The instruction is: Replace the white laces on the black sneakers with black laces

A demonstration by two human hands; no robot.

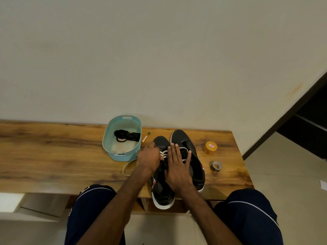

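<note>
**Q:** What does each grip show?

**A:** Left grip (149,157): fingers curled, pinching the white laces (163,154) of the near sneaker (161,190). Right grip (178,167): fingers straight and apart, lying flat across both shoes.

**Q:** And the surroundings?

**A:** The far sneaker (182,137) reaches beyond the right grip and touches its mate. The black laces (126,136) lie in the blue basket (106,138), beyond and left of the left grip. A loose pale lace (127,167) lies on the worktop (53,156) just left of that grip. An orange tin (210,147) and a tape roll (215,166) sit right of the right grip.
</note>
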